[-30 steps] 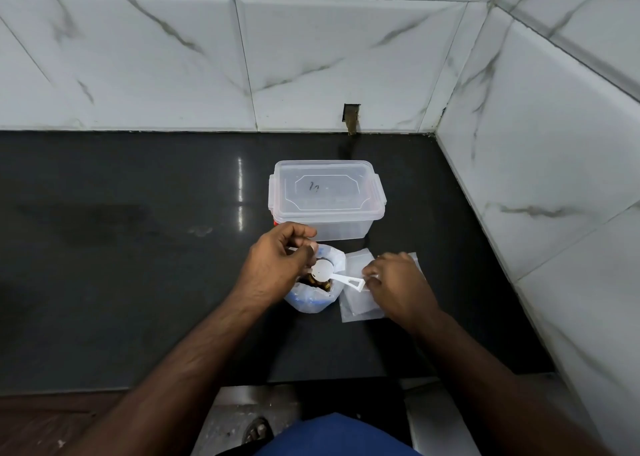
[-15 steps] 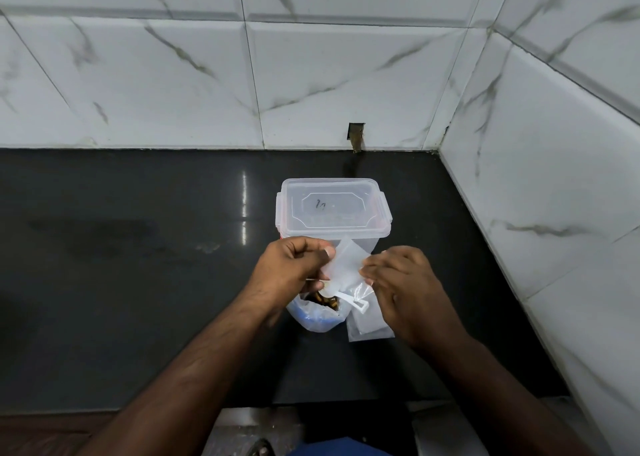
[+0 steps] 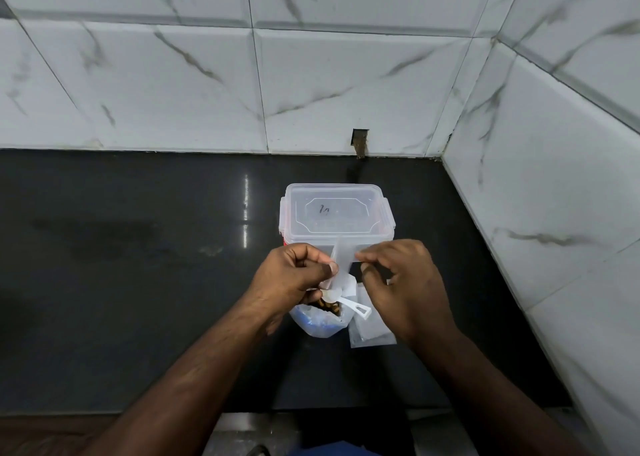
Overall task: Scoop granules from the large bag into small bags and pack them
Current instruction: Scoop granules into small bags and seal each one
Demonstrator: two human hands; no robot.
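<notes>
Black counter (image 3: 138,282): container (image 3: 336,213), large bag (image 3: 318,322), small bags (image 3: 370,331).

Both hands hold a small translucent plastic bag (image 3: 341,261) above the black polished countertop (image 3: 138,282): the left hand (image 3: 294,275) pinches its left edge, the right hand (image 3: 398,282) its right edge. Beneath them stands an open large clear plastic bag (image 3: 318,322) of brown granules (image 3: 327,306), a white plastic scoop (image 3: 346,301) resting in it. Flat small bags (image 3: 370,332) lie just beside it. A lidded clear plastic container (image 3: 336,215) stands behind, toward the counter's back right corner.

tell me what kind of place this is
Probably a home kitchen corner: a polished black stone countertop meets white marble-pattern wall tiles, and a clear plastic clip-lid food container stands on it.
</notes>
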